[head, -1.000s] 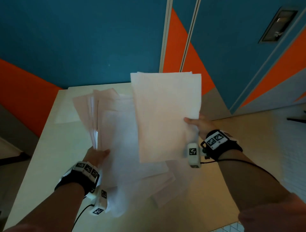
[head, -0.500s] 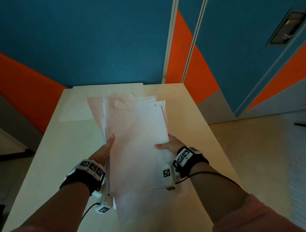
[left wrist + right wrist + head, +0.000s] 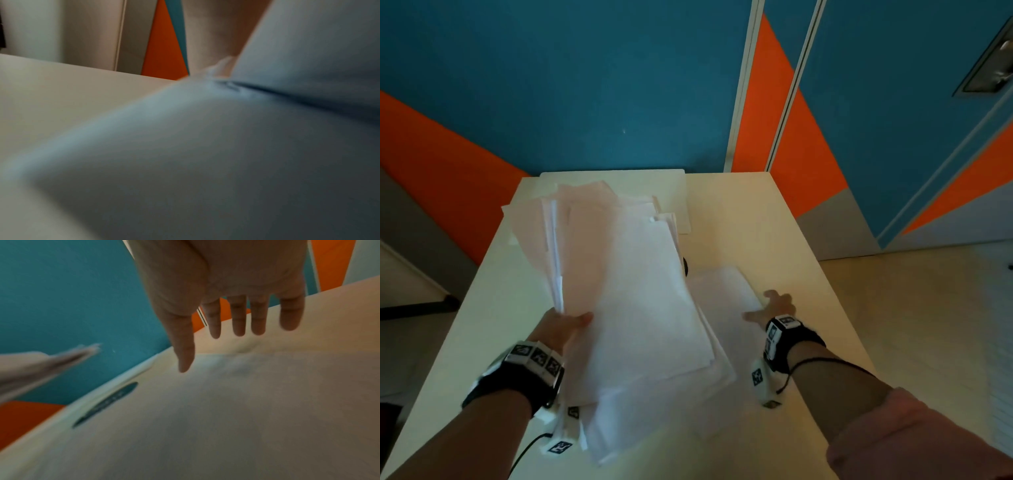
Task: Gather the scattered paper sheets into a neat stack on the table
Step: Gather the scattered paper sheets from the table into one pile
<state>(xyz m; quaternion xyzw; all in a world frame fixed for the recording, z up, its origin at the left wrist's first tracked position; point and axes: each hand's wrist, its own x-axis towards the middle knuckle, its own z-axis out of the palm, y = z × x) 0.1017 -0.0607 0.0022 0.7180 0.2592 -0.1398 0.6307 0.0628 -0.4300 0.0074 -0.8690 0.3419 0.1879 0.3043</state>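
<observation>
Head view: paper stack (image 3: 640,294) lengthwise away

Our table (image 3: 774,219) as landmark: paper bundle (image 3: 626,274) over its middle, loose sheet (image 3: 722,291) right of bundle, flat board (image 3: 619,178) at far edge.

Left wrist view. Blurred pale sheets of paper (image 3: 205,162) fill the lower and right parts of the frame, very close to the lens, with a crease or fold running from centre to right. Behind them lies a pale table surface (image 3: 61,91). Beyond its edge stand a grey wall (image 3: 90,32) and an orange and teal panel (image 3: 164,48). A small pale form at the fold is possibly a fingertip.
</observation>
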